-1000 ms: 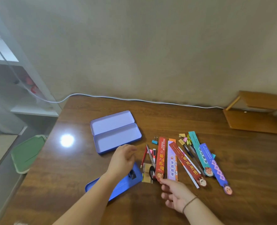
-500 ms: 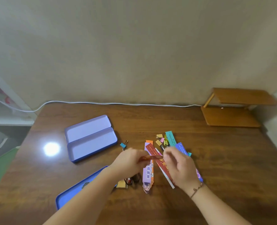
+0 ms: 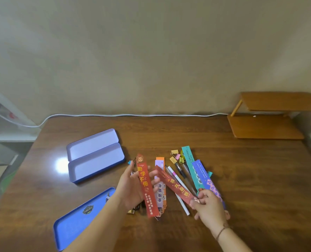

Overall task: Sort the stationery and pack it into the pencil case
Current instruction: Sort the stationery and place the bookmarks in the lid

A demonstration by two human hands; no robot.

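An open lilac pencil case (image 3: pixel 96 162) lies at the table's left, both halves bare. Right of it is a pile of stationery: paper bookmarks, pens (image 3: pixel 181 170) and small binder clips (image 3: pixel 175 157). My left hand (image 3: pixel 132 188) holds a red bookmark (image 3: pixel 146 186) upright above the pile. My right hand (image 3: pixel 208 206) pinches the lower end of a dark red bookmark (image 3: pixel 172 184), which slants up to the left. Beside it lie teal (image 3: pixel 190 162) and blue (image 3: pixel 201 171) bookmarks, with lilac and orange ones (image 3: pixel 160 164) under my hands.
A blue tin lid (image 3: pixel 78 219) with a badge lies at the front left, partly under my left forearm. A wooden desk shelf (image 3: pixel 267 122) stands at the back right. A white cable (image 3: pixel 132 115) runs along the table's far edge.
My left hand has lifted the red bookmark off the pile and turned it upright. My right hand has slid down to grip the dark red bookmark's end. The view has shifted closer.
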